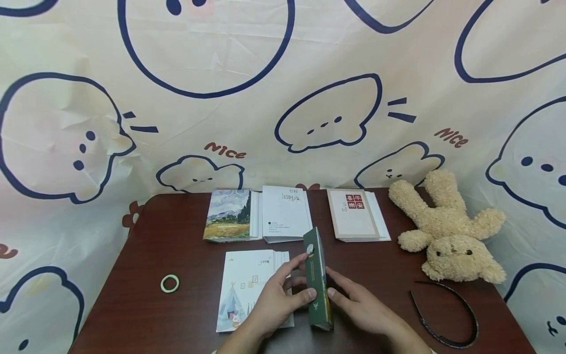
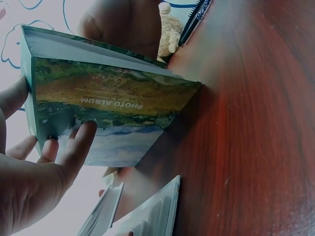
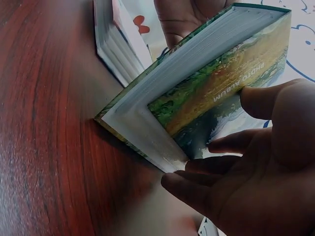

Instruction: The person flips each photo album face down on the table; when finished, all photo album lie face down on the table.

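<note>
A photo album [image 1: 316, 285] with a dark green spine stands up between my hands over the table, spine facing me. My left hand [image 1: 278, 300] holds it from the left, thumb and fingertips against it near the spine. From the right, my right hand [image 1: 362, 305] grips it; in the right wrist view its thumb lies on the painted cover [image 3: 216, 93] and its fingers are curled at the cover's edge. White page edges [image 2: 93, 51] show in the left wrist view. Whether the album's bottom touches the table is unclear.
A white album with a tent drawing [image 1: 243, 290] lies beside my left hand. Farther back lie a landscape-covered album [image 1: 227, 216], a white album [image 1: 286, 211] and a beige one [image 1: 355, 214]. A teddy bear [image 1: 451, 226], black headband [image 1: 468, 309] and pale green ring [image 1: 170, 283] are around.
</note>
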Tool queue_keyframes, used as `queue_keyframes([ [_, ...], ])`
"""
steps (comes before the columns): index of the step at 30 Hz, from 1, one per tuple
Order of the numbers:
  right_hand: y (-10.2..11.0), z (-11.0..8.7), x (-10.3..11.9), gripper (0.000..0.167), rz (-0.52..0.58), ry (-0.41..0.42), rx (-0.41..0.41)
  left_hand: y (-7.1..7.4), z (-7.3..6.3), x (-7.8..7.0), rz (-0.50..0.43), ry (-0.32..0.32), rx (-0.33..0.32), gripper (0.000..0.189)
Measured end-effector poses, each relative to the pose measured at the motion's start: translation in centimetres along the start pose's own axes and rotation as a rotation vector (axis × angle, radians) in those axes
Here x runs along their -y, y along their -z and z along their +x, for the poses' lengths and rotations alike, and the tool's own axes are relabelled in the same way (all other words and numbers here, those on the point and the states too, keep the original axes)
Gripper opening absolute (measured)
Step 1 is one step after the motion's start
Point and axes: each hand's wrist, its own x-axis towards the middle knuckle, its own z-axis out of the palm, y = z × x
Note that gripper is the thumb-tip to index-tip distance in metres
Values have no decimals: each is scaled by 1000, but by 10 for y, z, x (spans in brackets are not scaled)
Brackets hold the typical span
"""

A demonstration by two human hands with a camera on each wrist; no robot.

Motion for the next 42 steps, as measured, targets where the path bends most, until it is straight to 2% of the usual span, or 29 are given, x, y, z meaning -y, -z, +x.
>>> queue_keyframes([
  [12, 0, 2, 5, 59, -6, 52, -21, -4, 0, -8, 125, -6, -26, 71],
  [20, 9, -2, 15, 56, 107, 117, -21, -10, 1, -10, 195, -34, -31, 75],
  [27, 17, -7, 21, 56, 210, 136, -73, -15, 1, -9, 209, -43, -26, 76],
  [36, 30, -10, 27, 50, 253, 170, -129, -20, 2, -7, 186, -59, 18, 67],
  [42, 37, -12, 27, 60, 288, 217, -142, -23, 5, -2, 194, -58, 40, 65],
])
